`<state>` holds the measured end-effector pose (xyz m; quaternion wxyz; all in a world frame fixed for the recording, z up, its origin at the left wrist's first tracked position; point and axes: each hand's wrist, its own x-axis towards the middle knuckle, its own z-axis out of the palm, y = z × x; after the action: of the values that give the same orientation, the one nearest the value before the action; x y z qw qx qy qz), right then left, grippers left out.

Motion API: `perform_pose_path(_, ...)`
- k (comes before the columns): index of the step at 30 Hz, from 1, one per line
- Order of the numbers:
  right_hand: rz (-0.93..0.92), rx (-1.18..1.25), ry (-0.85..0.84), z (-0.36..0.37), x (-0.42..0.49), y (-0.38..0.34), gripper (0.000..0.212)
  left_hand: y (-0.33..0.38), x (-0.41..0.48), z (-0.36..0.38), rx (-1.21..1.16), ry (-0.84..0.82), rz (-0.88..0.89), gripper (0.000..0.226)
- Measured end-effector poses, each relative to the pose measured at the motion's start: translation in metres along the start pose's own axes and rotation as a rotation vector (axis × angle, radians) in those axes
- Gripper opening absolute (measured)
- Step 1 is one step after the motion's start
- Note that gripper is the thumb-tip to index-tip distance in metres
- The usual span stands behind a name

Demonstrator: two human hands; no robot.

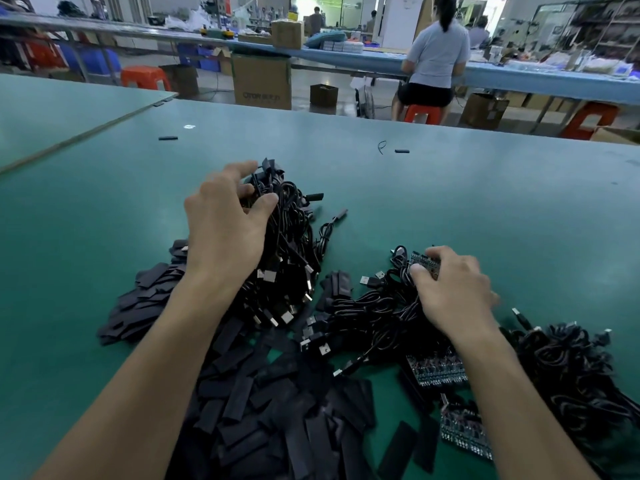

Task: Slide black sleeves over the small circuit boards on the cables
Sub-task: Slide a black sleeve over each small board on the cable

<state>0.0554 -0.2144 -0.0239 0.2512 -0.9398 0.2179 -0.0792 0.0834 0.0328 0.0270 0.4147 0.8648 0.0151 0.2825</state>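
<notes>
A big pile of flat black sleeves (263,403) covers the near middle of the green table (485,209). Behind it lies a bundle of black USB cables (291,237); my left hand (225,223) grips the bundle's top, fingers and thumb curled round the cables. To the right, a second tangle of cables (374,313) ends in small circuit boards. My right hand (450,289) pinches one small circuit board (424,263) at the far end of that tangle. More bare boards (436,370) lie in rows near my right forearm.
Another heap of black cables (568,368) sits at the right edge. Two stray sleeves (168,138) (401,151) and a wire loop (381,147) lie farther out. Beyond the table, a seated person (433,60) works with their back to me, among cardboard boxes (261,81) and red stools.
</notes>
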Motion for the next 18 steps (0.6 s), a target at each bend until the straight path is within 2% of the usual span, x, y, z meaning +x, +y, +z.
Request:
perform_pose_path(6,-0.313,0.348,0.205,-0.018,-0.006,-0.01,0.023,0.015,-0.01,0.003,0.078,0.032,0.185,0.029)
perform_pose_path(9,-0.433,0.625,0.116,-0.029,-0.014,-0.022,0.026,0.025,-0.017,0.004,-0.214,-0.167,0.189,0.017)
perform_pose_path(11,-0.539,0.816,0.046,-0.033,-0.02,-0.031,0.028,0.031,-0.023,0.005,-0.365,-0.364,0.162,0.018)
perform_pose_path(13,-0.605,0.944,0.009,-0.035,-0.024,-0.036,0.027,0.035,-0.027,0.007,-0.448,-0.493,0.148,0.018)
perform_pose_path(18,-0.598,1.071,-0.094,-0.031,-0.027,-0.041,0.031,0.036,-0.028,0.01,-0.62,-0.588,0.105,0.015)
